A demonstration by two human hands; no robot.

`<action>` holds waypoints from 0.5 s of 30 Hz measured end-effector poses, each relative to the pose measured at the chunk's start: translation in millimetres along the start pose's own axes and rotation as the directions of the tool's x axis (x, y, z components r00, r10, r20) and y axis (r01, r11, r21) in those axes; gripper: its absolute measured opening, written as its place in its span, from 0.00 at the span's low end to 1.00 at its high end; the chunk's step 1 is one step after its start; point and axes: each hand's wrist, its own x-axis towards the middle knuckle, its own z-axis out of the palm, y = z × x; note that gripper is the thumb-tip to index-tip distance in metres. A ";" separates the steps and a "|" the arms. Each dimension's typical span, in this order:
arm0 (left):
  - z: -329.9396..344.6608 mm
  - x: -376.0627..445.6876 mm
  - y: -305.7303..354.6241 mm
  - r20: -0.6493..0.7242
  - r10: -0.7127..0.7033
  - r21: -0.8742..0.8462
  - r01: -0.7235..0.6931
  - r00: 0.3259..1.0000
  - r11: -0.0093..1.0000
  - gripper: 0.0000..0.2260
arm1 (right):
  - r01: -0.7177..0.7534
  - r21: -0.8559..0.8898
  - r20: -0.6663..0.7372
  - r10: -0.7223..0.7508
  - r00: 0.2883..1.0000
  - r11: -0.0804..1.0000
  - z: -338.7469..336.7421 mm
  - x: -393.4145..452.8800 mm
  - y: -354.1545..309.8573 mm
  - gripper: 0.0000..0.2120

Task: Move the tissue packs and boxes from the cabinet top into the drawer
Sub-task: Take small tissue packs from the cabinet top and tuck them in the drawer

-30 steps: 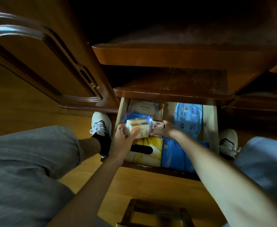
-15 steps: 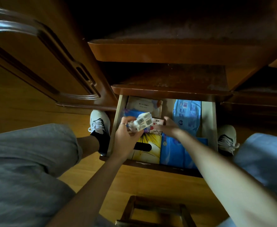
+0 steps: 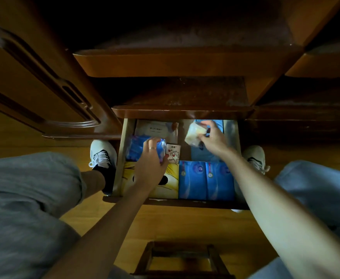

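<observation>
The open drawer point(image 3: 231, 135) sits below the cabinet top, packed with tissue packs and boxes. My right hand point(image 3: 213, 137) grips a pale yellow tissue pack point(image 3: 195, 134) over the drawer's back right part, above a blue pack. My left hand point(image 3: 152, 162) lies over a blue plastic-wrapped pack point(image 3: 134, 148) at the left, fingers curled onto its wrapping. Beside it lies a small white pack with a cartoon print point(image 3: 174, 153). A yellow box point(image 3: 172, 182) and two blue packs point(image 3: 205, 180) fill the drawer's front. A white pack point(image 3: 157, 128) lies at the back left.
The cabinet top point(image 3: 181, 111) overhangs the drawer's back. A carved wooden door point(image 3: 44, 93) stands at the left. My knees and white shoes point(image 3: 101, 154) flank the drawer. A wooden stool frame point(image 3: 183, 258) stands on the floor below.
The pale yellow pack passed from my left hand to my right hand, which carried it to the drawer's back right. My left hand came down onto the blue wrapped pack.
</observation>
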 end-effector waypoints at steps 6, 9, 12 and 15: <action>7.8 -17.8 -40.2 0.104 -0.127 -0.005 0.128 0.986 0.992 0.26 | -0.054 -0.196 0.327 0.117 0.938 0.979 35.0 11.7 22.6 0.21; 10.9 -25.7 -49.2 0.137 -0.121 0.033 0.118 0.983 0.992 0.26 | 0.036 -0.280 0.319 0.057 0.946 0.959 49.3 8.5 26.4 0.17; 11.5 -25.7 -50.4 0.156 -0.128 0.024 0.126 0.979 0.992 0.26 | 0.153 -0.388 0.287 -0.039 0.957 0.909 51.9 7.1 26.4 0.12; 12.0 -23.0 -47.3 0.154 -0.118 0.028 0.115 0.981 0.993 0.25 | 0.180 -0.597 0.244 -0.037 0.969 0.782 55.7 6.9 19.6 0.12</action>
